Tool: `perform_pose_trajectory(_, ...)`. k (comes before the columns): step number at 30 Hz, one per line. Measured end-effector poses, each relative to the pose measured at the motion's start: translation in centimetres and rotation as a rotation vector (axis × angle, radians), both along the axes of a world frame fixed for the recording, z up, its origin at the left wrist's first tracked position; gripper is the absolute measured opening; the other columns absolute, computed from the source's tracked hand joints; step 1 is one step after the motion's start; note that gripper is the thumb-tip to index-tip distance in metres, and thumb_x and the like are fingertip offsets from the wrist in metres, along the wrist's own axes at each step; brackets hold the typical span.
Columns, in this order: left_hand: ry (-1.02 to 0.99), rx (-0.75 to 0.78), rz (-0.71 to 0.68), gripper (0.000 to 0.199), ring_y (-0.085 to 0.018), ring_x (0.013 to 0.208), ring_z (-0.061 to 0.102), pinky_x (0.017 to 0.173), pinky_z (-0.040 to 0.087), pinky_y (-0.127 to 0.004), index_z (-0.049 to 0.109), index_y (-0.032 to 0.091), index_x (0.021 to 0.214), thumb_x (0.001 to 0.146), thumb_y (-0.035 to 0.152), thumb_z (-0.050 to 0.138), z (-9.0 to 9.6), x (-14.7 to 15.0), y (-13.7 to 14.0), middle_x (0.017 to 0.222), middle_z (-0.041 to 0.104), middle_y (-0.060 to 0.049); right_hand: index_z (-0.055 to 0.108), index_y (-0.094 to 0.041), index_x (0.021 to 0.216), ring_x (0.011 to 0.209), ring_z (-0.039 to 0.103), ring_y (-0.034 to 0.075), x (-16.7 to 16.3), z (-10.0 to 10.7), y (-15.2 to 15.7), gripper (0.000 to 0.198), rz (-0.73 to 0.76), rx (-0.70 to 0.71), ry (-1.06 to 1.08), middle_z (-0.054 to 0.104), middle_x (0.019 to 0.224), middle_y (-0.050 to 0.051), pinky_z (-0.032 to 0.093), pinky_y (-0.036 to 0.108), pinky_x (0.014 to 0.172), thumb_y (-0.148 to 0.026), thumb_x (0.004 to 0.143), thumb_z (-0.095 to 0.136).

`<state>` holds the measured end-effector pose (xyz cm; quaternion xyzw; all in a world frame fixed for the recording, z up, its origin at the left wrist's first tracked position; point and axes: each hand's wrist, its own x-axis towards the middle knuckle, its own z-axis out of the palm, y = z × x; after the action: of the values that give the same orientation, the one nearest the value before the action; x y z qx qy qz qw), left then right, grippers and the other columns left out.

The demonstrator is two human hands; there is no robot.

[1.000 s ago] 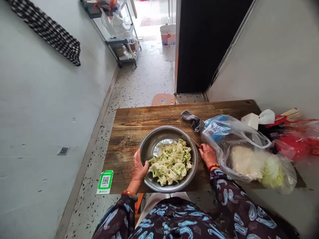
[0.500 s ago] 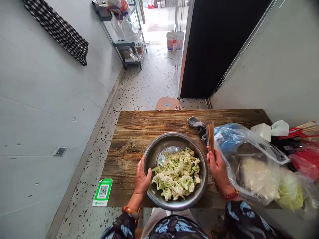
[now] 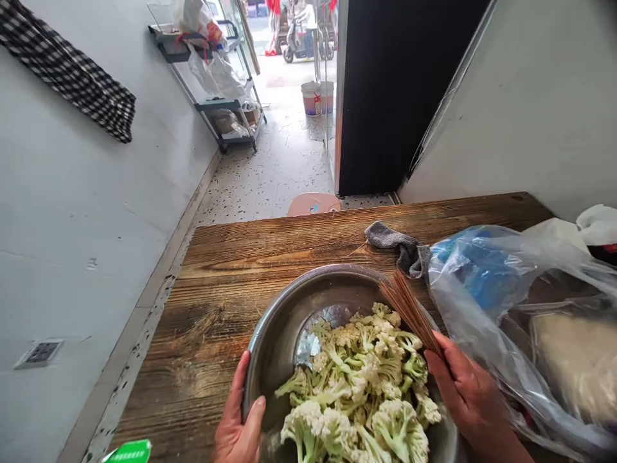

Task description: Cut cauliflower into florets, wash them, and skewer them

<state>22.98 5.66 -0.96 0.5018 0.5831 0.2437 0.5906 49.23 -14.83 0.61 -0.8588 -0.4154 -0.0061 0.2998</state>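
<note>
Desk (image 3: pixel 197 328): wood, bearing all. Bag (image 3: pixel 477 315): clear plastic, at 2 to 3 o'clock from bowl. Bowl (image 3: pixel 279 321): metal, between the hands, near edge out of view. Cauliflower (image 3: pixel 361 379): in bowl, between the two grips, touching neither visibly. Left hand (image 3: pixel 240 418): at bowl's 9 o'clock, grip clamped on rim, thumb inside, fingers outside. Right hand (image 3: pixel 475 392): at 3 o'clock, grip closed round sticks (image 3: pixel 409 308), these slanting to 11 o'clock over rim; hand-to-bowl contact unclear.
</note>
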Motion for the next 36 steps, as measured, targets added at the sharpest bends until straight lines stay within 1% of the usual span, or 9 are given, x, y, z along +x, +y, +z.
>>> perform_pose_trajectory(6,-0.051,-0.01,-0.037,0.063,-0.029,0.13,0.054,0.105,0.049,-0.037,0.059,0.034,0.135,0.073,0.042,0.07,-0.1,-0.5,-0.3,0.145,0.056,0.0,0.055,-0.023,0.117,0.073,0.074,0.021,-0.1,-0.6,-0.7,0.028,0.017,0.027,-0.079,0.077,0.091,0.004,0.056,0.029,0.062,-0.038,0.101,0.038)
perform_pose_trajectory(9,-0.119,0.066,-0.059,0.065,-0.026,0.119,0.062,0.092,0.056,-0.03,0.058,0.029,0.136,0.072,0.033,0.069,0.1,-0.2,-1.0,0.139,0.06,-0.004,0.056,-0.021,0.117,0.074,0.073,0.023,0.1,-1.8,-1.4,0.033,0.029,0.059,-0.147,0.076,0.087,0.007,0.054,0.031,0.065,-0.04,0.101,0.034)
perform_pose_trajectory(12,-0.244,0.15,-0.139,0.07,-0.02,0.097,0.069,0.073,0.058,-0.024,0.056,0.025,0.137,0.067,0.021,0.063,0.4,-0.1,-1.7,0.131,0.065,-0.006,0.056,-0.018,0.119,0.08,0.072,0.025,0.2,-2.5,-1.5,0.038,0.056,0.06,-0.206,0.076,0.092,0.01,0.052,0.033,0.068,-0.039,0.101,0.03)
perform_pose_trajectory(16,-0.31,0.195,-0.128,0.079,-0.011,0.062,0.061,0.052,0.049,-0.019,0.051,0.022,0.142,0.063,0.013,0.057,-0.1,-0.9,-3.3,0.11,0.071,-0.007,0.055,-0.014,0.126,0.093,0.071,0.028,-0.4,-2.2,-1.3,0.04,0.093,-0.066,-0.305,0.074,0.11,0.014,0.051,0.034,0.073,-0.035,0.102,0.03)
perform_pose_trajectory(19,-0.319,0.237,-0.112,0.08,-0.007,0.049,0.049,0.044,0.039,-0.018,0.049,0.02,0.143,0.064,0.012,0.053,-1.1,-1.9,-4.7,0.099,0.072,-0.006,0.054,-0.014,0.129,0.098,0.07,0.027,-1.4,-1.7,-1.5,0.04,0.112,-0.181,-0.375,0.071,0.119,0.013,0.051,0.033,0.075,-0.034,0.103,0.033)
perform_pose_trajectory(22,-0.301,0.313,-0.097,0.078,-0.006,0.047,0.043,0.044,0.036,-0.018,0.051,0.016,0.141,0.063,0.011,0.051,-1.8,-2.5,-5.5,0.092,0.071,-0.006,0.055,-0.017,0.127,0.099,0.07,0.024,-2.3,-1.4,-1.9,0.037,0.106,-0.234,-0.391,0.071,0.119,0.012,0.049,0.03,0.075,-0.035,0.103,0.033)
perform_pose_trajectory(28,-0.192,0.486,-0.099,0.069,-0.01,0.05,0.045,0.052,0.042,-0.024,0.059,0.009,0.131,0.062,0.012,0.049,-2.3,-2.3,-4.7,0.083,0.069,-0.006,0.058,-0.02,0.113,0.095,0.07,0.021,-3.3,-0.5,-2.3,0.033,0.086,-0.313,-0.345,0.074,0.109,0.009,0.044,0.027,0.072,-0.038,0.104,0.032)
perform_pose_trajectory(32,-0.118,0.565,-0.145,0.068,-0.014,0.055,0.051,0.059,0.047,-0.029,0.059,0.007,0.131,0.064,0.014,0.047,-3.0,-2.1,-4.0,0.083,0.07,-0.008,0.058,-0.018,0.114,0.098,0.068,0.021,-3.5,-0.2,-2.3,0.036,0.069,-0.325,-0.348,0.073,0.111,0.011,0.043,0.027,0.074,-0.036,0.105,0.028)
perform_pose_trajectory(36,-0.1,0.604,-0.135,0.066,-0.013,0.055,0.05,0.061,0.048,-0.028,0.06,0.009,0.13,0.065,0.014,0.047,-3.8,-1.9,-3.5,0.088,0.071,-0.008,0.059,-0.017,0.11,0.096,0.069,0.021,-3.4,-0.1,-2.3,0.037,0.068,-0.341,-0.339,0.073,0.106,0.011,0.043,0.027,0.074,-0.034,0.105,0.027)
